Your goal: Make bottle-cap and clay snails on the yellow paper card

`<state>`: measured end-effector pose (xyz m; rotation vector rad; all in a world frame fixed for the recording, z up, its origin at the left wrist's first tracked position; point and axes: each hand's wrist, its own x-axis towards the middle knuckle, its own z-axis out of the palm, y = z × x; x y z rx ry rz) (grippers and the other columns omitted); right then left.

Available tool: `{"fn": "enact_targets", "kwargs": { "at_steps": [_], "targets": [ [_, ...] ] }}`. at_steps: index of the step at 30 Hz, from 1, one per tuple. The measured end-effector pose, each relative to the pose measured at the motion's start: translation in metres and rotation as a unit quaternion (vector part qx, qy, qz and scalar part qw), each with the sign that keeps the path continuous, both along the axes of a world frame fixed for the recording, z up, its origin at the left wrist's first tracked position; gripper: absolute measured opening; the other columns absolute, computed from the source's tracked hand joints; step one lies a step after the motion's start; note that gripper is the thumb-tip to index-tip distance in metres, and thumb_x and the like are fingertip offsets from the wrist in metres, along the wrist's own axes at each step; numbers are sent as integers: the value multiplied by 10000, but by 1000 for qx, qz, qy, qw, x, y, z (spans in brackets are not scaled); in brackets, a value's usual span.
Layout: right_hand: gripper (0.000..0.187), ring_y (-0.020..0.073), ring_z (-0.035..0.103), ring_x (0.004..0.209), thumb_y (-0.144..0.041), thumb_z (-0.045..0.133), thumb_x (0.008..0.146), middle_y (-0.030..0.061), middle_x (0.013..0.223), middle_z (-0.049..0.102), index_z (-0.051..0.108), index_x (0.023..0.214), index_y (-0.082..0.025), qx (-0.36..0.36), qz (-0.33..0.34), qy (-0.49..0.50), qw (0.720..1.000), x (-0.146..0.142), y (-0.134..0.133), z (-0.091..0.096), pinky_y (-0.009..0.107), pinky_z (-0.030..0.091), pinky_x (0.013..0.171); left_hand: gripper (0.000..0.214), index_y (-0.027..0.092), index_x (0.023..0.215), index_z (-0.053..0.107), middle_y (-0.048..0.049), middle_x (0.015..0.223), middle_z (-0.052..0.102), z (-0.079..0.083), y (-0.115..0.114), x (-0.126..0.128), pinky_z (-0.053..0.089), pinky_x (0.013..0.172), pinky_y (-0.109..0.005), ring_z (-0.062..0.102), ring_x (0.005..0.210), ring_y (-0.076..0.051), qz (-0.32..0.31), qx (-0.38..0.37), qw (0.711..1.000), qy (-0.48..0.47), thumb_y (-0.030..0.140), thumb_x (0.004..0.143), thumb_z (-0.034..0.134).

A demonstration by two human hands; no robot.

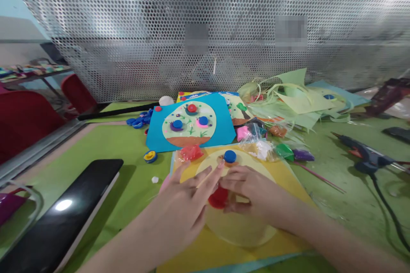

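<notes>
My left hand (187,198) rests over a pale yellow paper circle (246,234) on a yellow sheet (188,251), its fingers stretched out and the index fingertip near a blue bottle cap (229,156). That cap sits on a brown strip of clay near the circle's top. Below it, a red bottle cap (218,198) lies between my hands. My right hand (253,187) has its fingers curled and pinched at the red cap's right side; its fingertips are partly hidden. Red clay in plastic (191,152) is at the sheet's top left corner.
Behind stands a blue card (224,126) with cap snails. Clay packets (288,152) and paper strips (282,94) lie right of it, a glue gun (365,151) farther right. A long black device (73,196) lies left, near blue caps (138,123). A perforated metal panel (240,0) closes the back.
</notes>
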<state>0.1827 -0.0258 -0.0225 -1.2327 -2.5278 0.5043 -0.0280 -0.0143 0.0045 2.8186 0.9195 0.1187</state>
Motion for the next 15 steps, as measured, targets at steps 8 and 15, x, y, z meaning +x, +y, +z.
{"fn": "enact_targets", "kwargs": {
  "at_steps": [8,15],
  "targets": [
    [332,223,562,985,-278,729,733,51,1017,670,641,1043,-198,2,-29,56,998,-3,6,-5,352,424,899,734,198,1436,1,-40,1001,712,-1,0,-2,174,1068,-571,658,873,-185,-1,-12,1000,-1,41,816,363],
    [340,230,542,1011,-322,736,712,66,1013,655,631,1004,-182,21,-35,59,997,-3,6,-12,366,415,907,791,228,1420,-132,-54,1109,671,0,2,-1,284,1028,-553,633,965,-208,-5,-26,1000,13,24,818,340]
  ]
}}
